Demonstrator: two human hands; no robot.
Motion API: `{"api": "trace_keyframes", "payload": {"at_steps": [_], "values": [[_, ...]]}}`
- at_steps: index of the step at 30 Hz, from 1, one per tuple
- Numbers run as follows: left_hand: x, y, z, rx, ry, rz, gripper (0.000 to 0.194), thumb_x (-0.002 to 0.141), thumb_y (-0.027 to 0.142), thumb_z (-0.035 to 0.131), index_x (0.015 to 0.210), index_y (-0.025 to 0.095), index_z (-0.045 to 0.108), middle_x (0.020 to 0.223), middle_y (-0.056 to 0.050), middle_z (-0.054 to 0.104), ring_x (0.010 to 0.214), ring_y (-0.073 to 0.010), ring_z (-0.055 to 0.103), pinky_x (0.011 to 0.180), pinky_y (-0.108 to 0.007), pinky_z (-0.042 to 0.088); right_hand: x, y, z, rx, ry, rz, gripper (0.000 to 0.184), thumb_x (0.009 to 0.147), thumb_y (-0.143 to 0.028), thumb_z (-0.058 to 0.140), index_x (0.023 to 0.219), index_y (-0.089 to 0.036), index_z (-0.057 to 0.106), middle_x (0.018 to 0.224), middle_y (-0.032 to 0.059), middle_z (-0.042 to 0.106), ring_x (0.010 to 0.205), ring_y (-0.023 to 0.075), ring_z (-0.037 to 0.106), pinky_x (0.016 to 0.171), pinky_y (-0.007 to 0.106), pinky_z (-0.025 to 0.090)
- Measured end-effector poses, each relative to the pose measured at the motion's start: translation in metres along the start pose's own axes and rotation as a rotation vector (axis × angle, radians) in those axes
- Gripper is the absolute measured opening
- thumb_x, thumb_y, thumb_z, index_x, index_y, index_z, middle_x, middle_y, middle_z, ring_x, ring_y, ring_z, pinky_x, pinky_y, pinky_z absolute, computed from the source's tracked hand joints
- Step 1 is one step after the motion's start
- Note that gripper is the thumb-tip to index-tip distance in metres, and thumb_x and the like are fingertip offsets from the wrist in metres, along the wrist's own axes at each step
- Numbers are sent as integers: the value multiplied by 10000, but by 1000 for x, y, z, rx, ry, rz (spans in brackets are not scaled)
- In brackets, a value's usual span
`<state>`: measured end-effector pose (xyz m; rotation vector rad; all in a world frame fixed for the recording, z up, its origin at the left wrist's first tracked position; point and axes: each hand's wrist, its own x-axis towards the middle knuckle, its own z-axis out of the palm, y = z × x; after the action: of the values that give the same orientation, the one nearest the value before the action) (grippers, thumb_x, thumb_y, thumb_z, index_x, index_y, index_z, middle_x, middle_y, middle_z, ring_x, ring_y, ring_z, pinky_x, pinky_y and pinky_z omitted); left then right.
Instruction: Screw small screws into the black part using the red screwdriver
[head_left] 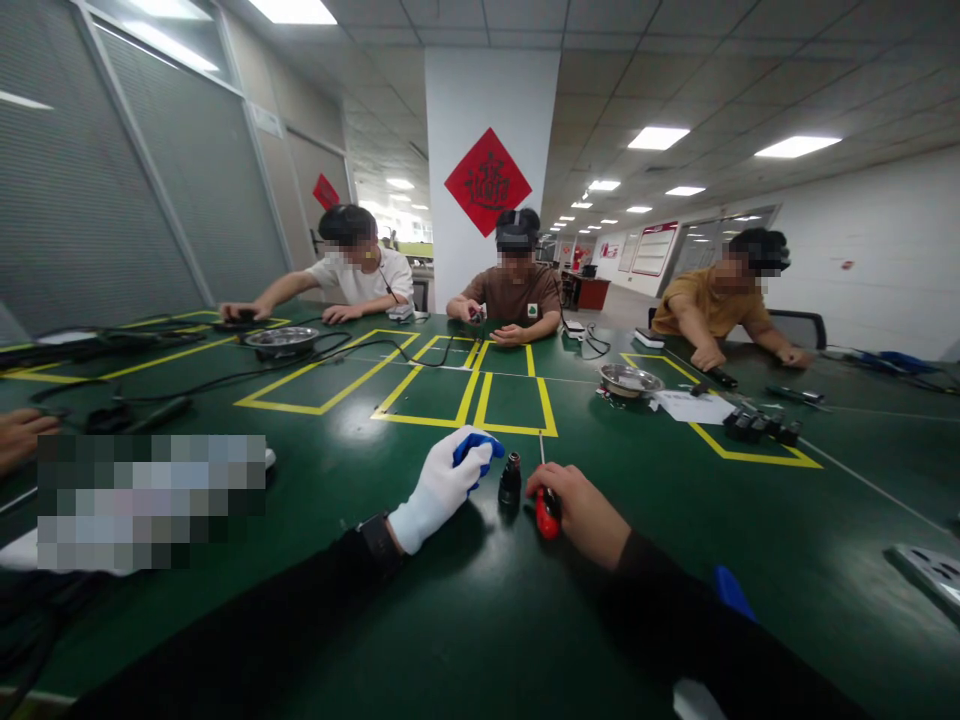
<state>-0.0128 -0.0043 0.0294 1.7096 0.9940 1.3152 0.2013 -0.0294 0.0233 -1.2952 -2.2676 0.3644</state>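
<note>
My left hand [448,485] wears a white work glove with blue-coated fingers. Its fingers are curled together over the table, and whatever they hold, if anything, is hidden. Just right of them a black cylindrical part [510,485] with a narrower, metallic top stands upright on the green table [450,630], between my two hands. My bare right hand [583,508] is closed around a screwdriver [548,520] with a red and black handle. Its thin shaft points away from me across the table.
Yellow tape [420,420] marks rectangles on the table. Metal bowls [631,380] stand left and right, and several black parts [757,425] lie by a white paper [694,405]. Cables [247,370] run at left. Three people with headsets sit opposite; another person's hand [26,438] reaches in at left.
</note>
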Motion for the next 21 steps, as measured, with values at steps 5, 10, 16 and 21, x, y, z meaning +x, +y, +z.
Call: {"api": "trace_keyframes", "payload": {"at_steps": [5, 10, 16, 21], "values": [[-8, 6, 6, 7, -80, 81, 256, 835, 332, 532, 934, 135, 662, 857, -56, 659, 727, -150, 584, 641, -239, 469, 1, -12, -13, -3, 228, 3, 251, 853, -98, 455, 1011, -216, 610, 1053, 75, 597, 902, 209, 574, 788, 340, 424], [-15, 8, 13, -58, -228, 88, 310, 871, 381, 472, 883, 125, 646, 766, -50, 626, 623, -124, 544, 567, -222, 441, -2, -30, -17, 160, 407, -236, 94, 874, -198, 519, 937, -219, 585, 885, 52, 607, 838, 197, 574, 758, 337, 443], [-18, 5, 16, -139, -352, 74, 338, 870, 449, 467, 805, 132, 564, 657, 0, 520, 528, -78, 442, 490, -183, 381, -4, -34, -12, 231, 329, -292, 52, 862, -223, 572, 898, -215, 608, 842, 42, 626, 793, 180, 580, 732, 325, 446], [-20, 5, 15, -182, -417, 33, 376, 863, 491, 478, 764, 135, 546, 662, -5, 527, 525, -76, 459, 475, -178, 381, -4, -35, -15, 326, 290, -266, 60, 845, -249, 600, 881, -214, 634, 818, 36, 633, 759, 171, 586, 702, 308, 456]]}}
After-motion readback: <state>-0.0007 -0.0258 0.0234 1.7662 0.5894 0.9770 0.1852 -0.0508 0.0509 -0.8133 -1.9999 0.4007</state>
